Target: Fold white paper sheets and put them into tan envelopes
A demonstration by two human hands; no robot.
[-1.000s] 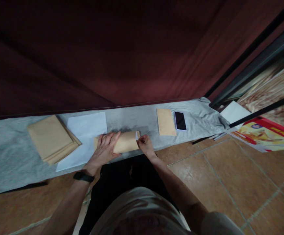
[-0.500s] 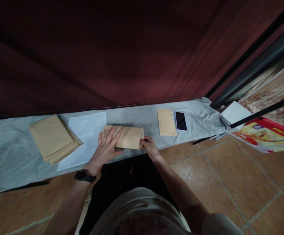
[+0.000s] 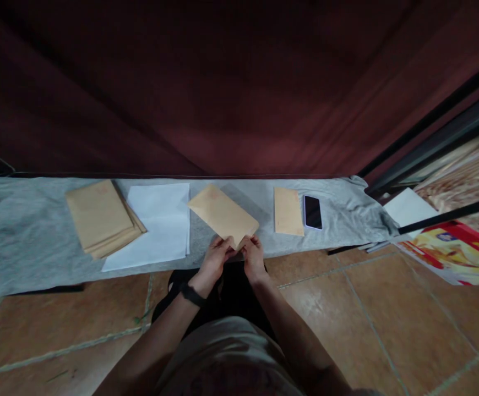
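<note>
A tan paper envelope (image 3: 224, 212) slants above the grey cloth, its near end between my two hands. My left hand (image 3: 218, 254), with a black band on the wrist, pinches the near edge from the left. From the right, my right hand (image 3: 252, 254) is closed on the same end, close beside the left. The fingertips partly cover the edge they hold. To the right lies another tan envelope (image 3: 288, 212), flat on the cloth. White paper sheets (image 3: 157, 225) rest left of my hands, partly under a stack of tan envelopes (image 3: 101, 215).
A phone (image 3: 313, 212) with a dark screen lies right of the flat envelope. Grey cloth (image 3: 342, 212) covers the narrow bench. Behind it hangs a dark red curtain (image 3: 223, 121). A red and yellow box (image 3: 454, 250) and dark metal bars stand at the right.
My left hand has left the envelope's upper face and moved to its near edge beside my right hand. The envelope has turned from level to slanting. The view has shifted slightly.
</note>
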